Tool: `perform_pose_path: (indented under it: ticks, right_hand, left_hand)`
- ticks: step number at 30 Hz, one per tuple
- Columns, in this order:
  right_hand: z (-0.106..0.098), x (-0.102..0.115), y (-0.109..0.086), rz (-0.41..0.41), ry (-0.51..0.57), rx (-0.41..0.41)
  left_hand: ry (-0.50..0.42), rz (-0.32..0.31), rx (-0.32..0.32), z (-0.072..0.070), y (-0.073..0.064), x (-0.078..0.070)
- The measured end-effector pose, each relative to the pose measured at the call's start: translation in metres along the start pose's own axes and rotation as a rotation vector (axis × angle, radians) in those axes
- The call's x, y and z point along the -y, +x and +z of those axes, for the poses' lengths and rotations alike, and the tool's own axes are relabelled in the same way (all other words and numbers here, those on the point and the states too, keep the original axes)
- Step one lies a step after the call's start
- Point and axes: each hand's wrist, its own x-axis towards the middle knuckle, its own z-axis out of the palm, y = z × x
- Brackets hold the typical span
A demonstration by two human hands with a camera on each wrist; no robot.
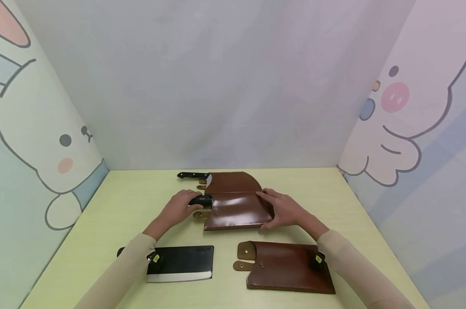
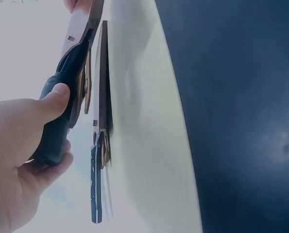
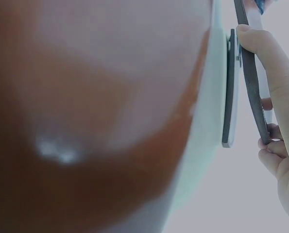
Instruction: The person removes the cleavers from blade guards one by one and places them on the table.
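My left hand grips the thick black handle of a knife, thumb along its side. The blade is hidden inside a glossy brown leather sheath. At the sheath's other end my right hand holds it across its width, thumb and fingers at opposite edges. In the left wrist view the sheathed knife is held above the table, apart from a second brown sheath behind it. That second one lies flat with a riveted black knife handle sticking out to the left.
A bare cleaver with a black blade lies at the front left, its handle partly behind my left sleeve. Another brown sheath, its two snap straps pointing left, lies at the front right under my right forearm. Cartoon-printed walls enclose the pale yellow table.
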Motion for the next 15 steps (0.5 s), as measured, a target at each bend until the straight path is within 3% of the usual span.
perform_pose_path:
  ticks: [9, 15]
  right_hand:
    - [-0.005, 0.005, -0.004, -0.032, 0.014, -0.062]
    - [-0.004, 0.008, -0.008, -0.028, 0.009, -0.07]
  left_hand:
    - [-0.001, -0.029, -0.045, -0.002, -0.003, -0.005]
    - [0.013, -0.008, -0.069, -0.005, -0.006, -0.01]
